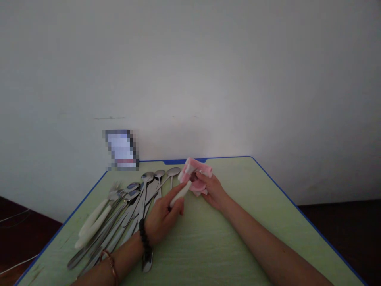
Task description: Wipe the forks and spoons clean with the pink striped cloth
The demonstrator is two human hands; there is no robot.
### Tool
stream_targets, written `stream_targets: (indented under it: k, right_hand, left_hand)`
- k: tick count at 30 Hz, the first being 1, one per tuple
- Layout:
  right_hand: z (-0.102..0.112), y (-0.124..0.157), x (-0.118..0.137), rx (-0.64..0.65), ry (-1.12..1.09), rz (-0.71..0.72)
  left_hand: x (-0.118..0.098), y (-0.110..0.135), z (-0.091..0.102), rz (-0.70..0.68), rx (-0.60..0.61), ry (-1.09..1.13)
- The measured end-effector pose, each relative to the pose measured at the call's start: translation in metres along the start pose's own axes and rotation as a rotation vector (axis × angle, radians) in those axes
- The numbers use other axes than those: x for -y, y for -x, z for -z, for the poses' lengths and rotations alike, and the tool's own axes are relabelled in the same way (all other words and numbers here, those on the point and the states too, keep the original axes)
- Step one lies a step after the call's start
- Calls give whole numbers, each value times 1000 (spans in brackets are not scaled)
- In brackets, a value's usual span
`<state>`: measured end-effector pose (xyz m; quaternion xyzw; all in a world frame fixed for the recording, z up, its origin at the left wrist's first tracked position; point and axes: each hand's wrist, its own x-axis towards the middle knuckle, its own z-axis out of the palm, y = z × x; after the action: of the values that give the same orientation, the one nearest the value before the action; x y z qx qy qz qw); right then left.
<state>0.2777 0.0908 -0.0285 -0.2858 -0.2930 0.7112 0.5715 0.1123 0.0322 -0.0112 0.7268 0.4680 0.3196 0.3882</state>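
My left hand (163, 216) is closed around the white handle of a piece of cutlery (181, 195), which tilts up and to the right. Its metal head lies mostly inside a pink and white cloth (194, 167), so I cannot tell whether it is a spoon or a fork. My right hand (214, 191) grips this cloth, folded about the head, with the fingers partly hidden behind it. Left of and under my left forearm lies a spread of metal spoons (147, 177) and other cutlery. Two white-handled pieces (94, 218), at least one a fork, rest at its left side.
The pale green table (214, 246) has a blue edge and its far side meets a plain wall (238, 79). A blurred-out phone-like screen (120, 149) leans at the back left corner. Pale cables (19, 264) run over the dark floor at left.
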Motion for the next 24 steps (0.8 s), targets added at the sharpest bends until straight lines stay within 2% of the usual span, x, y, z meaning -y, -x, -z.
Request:
stream_targets:
  k: [5, 9, 13, 21, 24]
  right_hand:
    - [-1, 2, 1, 56, 34, -13]
    - [-1, 2, 3, 115, 14, 11]
    - [-3, 4, 5, 95, -21, -15]
    - [0, -2, 0, -32, -82, -45]
    - [0, -4, -2, -48, -93, -44]
  left_hand:
    - [3, -1, -2, -22, -85, 71]
    - [5, -3, -4, -4, -65, 222]
    - [8, -3, -5, 10, -32, 371]
    - [10, -3, -6, 5, -153, 93]
    - [9, -4, -4, -52, -212, 17]
